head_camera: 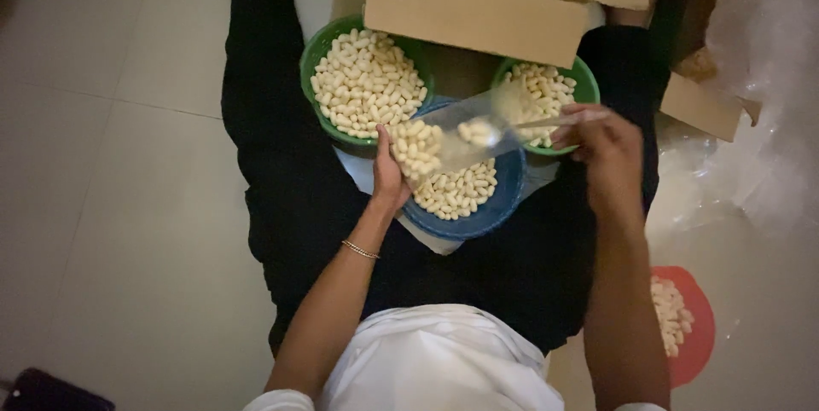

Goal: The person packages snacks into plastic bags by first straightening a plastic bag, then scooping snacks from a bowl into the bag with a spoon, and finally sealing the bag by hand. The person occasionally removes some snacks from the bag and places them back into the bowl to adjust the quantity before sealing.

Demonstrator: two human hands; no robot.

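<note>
My left hand [388, 174] grips the lower end of a clear plastic bag [456, 131] partly filled with pale puffed snack pieces. It is held over a blue bowl [503, 206] of the same pieces on my lap. My right hand [597, 140] holds a thin spoon [533, 124] whose bowl, loaded with pieces, sits at the bag's mouth. Two green bowls flank the bag: a full one [317, 57] at the left and another [587, 78] at the right, partly behind my right hand.
A cardboard box [473, 14] holding filled clear bags stands beyond the bowls. A red dish [704, 334] of snack pieces lies on the floor at the right. Crumpled clear plastic [759, 147] and another cardboard piece [704, 108] lie at the far right. Pale floor tiles [111, 164] stretch left.
</note>
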